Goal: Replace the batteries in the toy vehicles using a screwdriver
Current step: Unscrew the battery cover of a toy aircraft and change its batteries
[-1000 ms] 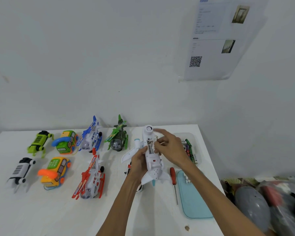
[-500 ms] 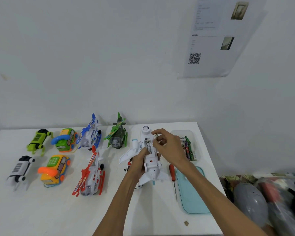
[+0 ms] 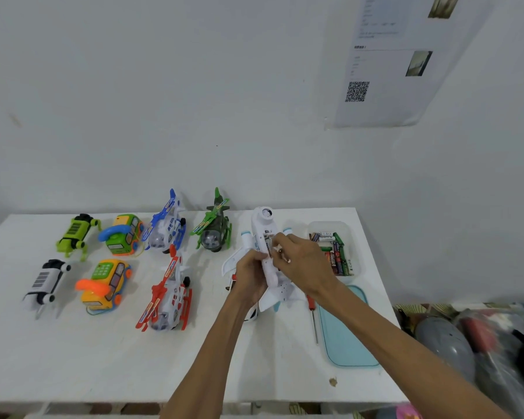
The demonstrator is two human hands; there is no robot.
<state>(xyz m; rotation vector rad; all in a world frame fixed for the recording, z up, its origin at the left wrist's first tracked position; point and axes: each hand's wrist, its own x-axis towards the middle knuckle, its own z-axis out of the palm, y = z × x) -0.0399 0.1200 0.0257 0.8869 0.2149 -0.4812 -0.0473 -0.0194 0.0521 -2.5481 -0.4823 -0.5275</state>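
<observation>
Two hands: both work on one toy airplane [image 3: 261, 228], which is held belly-up over the far right part of the desk [image 3: 103, 358], with its nose towards the far edge.
Step in hand: judging by the uncovered battery bay [image 3: 268, 238], a cell is being seated or lifted out; which of the two is unclear.
Left hand [image 3: 251, 273]: its fingers are wrapped round the mid fuselage from the left, clamped on the plane and steadying it. The wrist is straight and the forearm comes up from the near edge.
Right hand [image 3: 303, 261]: it reaches over from the right with the knuckles up. Its fingers [image 3: 280, 240] are curled together at the bay; I cannot tell whether they pinch a battery or only press in.
Doing it well: keep the left grip firm so the plane does not roll. Match each cell's flat end to the spring and push down until it sits flush. Keep fingers off the thin wings.
Batteries [image 3: 335, 258]: these lie in a clear box [image 3: 345, 234] at the far right corner, just beside the right hand.
Screwdriver [image 3: 314, 323]: it lies free on the desk near the right edge, touching or just beside a teal lid [image 3: 345, 334]. It will likely be needed for closing the cover.
Other toys: two rows of them stand towards the left, well apart from the hands.
</observation>
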